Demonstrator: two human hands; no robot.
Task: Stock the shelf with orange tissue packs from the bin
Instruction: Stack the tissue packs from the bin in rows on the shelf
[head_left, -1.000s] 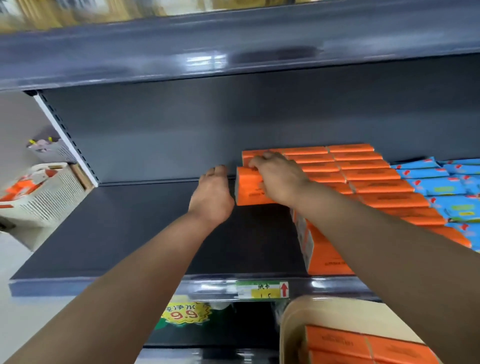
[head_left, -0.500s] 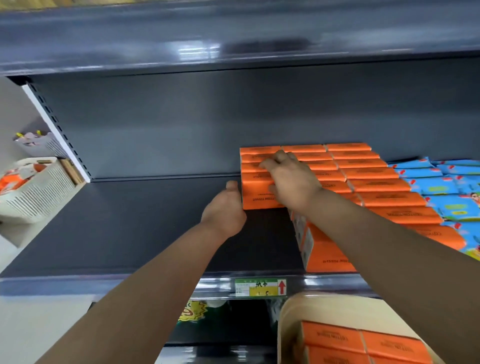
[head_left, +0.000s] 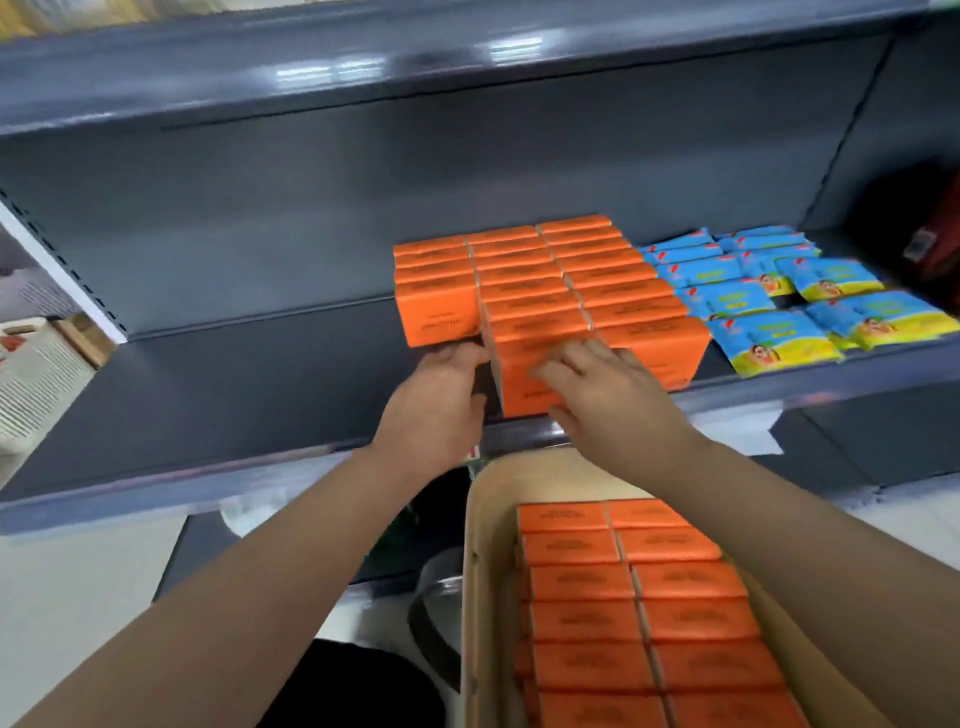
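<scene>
1. Both hands have drawn back from the rear of the shelf (head_left: 218, 395) toward its front edge since 0.5 s ago, and more of the bin (head_left: 480, 571) now shows below.
2. The orange tissue packs (head_left: 524, 283) stand on the shelf in 3 rows running from the back wall forward. The left row is short and stops well behind the front edge; the middle and right rows reach close to it.
3. Each pack is a bright orange block with small dark print on its face, too blurred to read.
4. The left hand (head_left: 434, 402) reaches into the gap in front of the short row, its fingers fairly straight, the tips at that row's lower front edge, gripping nothing.
5. The right hand (head_left: 610, 397) lies with spread, relaxed fingers on the front face of the middle row's front pack.
6. More orange packs (head_left: 623, 618) fill the beige bin in 2 rows, below the shelf's front edge.
7. Blue and yellow packs (head_left: 769, 332) lie just beside the orange block, toward the shelf's right end.
</scene>
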